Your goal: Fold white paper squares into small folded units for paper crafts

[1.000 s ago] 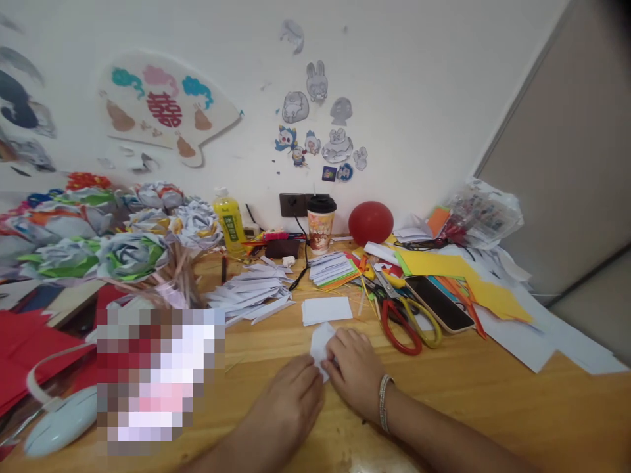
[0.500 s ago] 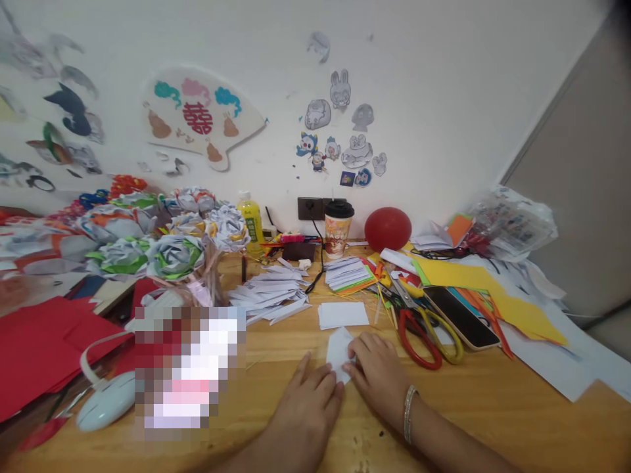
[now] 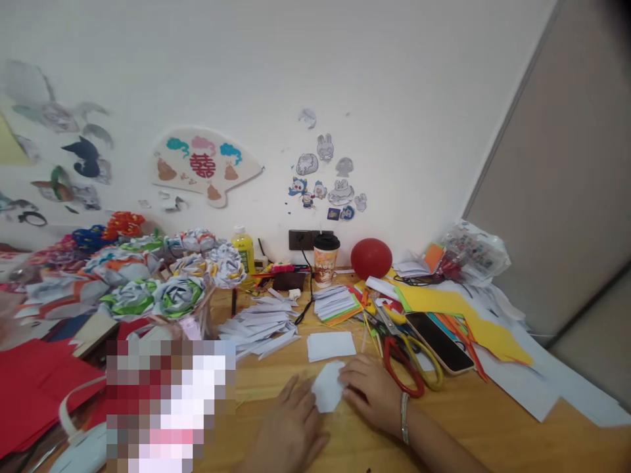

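A small white folded paper [image 3: 327,389] lies on the wooden table [image 3: 493,427] near its front edge. My left hand [image 3: 290,427] rests flat at the paper's left edge, fingers stretched out and touching it. My right hand [image 3: 371,393], with a bracelet on the wrist, presses on the paper's right edge with bent fingers. A white paper rectangle [image 3: 331,345] lies just behind the folded piece.
Red-handled scissors [image 3: 399,358], yellow-handled scissors [image 3: 428,365] and a phone [image 3: 440,334] lie to the right. Folded white paper strips [image 3: 261,320], a coffee cup [image 3: 325,257], a red balloon [image 3: 371,258], a yellow bottle [image 3: 243,248] and paper flowers [image 3: 148,282] stand behind. Red paper [image 3: 34,387] lies at left.
The view has tilted up, so the table sits lower in the picture. My left hand's fingers have spread and the paper now shows more between my hands.
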{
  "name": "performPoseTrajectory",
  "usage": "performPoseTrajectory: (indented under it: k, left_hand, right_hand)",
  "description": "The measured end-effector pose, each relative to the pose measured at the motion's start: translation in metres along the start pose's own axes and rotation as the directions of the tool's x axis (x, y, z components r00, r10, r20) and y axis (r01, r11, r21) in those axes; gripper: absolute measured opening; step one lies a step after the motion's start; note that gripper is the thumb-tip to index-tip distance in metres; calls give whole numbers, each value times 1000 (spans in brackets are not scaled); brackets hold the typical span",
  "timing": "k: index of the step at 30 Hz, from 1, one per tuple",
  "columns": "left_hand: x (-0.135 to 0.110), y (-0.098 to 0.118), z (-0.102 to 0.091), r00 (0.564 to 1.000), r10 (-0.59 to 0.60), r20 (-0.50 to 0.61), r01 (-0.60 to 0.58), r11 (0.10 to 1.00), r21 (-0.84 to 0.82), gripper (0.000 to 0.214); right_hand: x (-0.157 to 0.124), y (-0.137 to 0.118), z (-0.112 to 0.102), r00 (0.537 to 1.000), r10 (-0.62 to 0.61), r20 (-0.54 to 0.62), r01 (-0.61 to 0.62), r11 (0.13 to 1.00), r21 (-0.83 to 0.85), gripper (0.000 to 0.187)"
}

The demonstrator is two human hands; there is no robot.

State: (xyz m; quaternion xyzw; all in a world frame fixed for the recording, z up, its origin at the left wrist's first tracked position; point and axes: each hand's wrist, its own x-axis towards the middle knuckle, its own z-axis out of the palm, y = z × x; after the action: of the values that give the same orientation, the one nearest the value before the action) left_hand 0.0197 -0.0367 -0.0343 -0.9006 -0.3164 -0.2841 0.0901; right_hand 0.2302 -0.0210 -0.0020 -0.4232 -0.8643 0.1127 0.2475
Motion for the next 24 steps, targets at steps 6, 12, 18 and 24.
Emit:
performPoseTrajectory:
  k: [6, 12, 18, 24]
  left_hand:
    - [6, -15, 1, 1000, 27, 2, -27, 994, 110, 13]
    - [12, -16, -8, 992, 101, 72, -110, 985, 132, 16]
    - [13, -21, -11, 994, 90, 59, -97, 989, 113, 18]
    - [14, -16, -19, 988, 57, 147, -78, 987, 141, 16]
  right_hand:
    - [-1, 1, -3, 996, -78, 48, 76, 996, 45, 20]
    - [1, 4, -6, 1000, 1, -28, 0, 999, 33, 26]
    - [-2, 6, -1, 996, -41, 76, 45, 998, -45, 35]
    - [-2, 5, 7, 984, -174, 46, 180, 955, -234, 9]
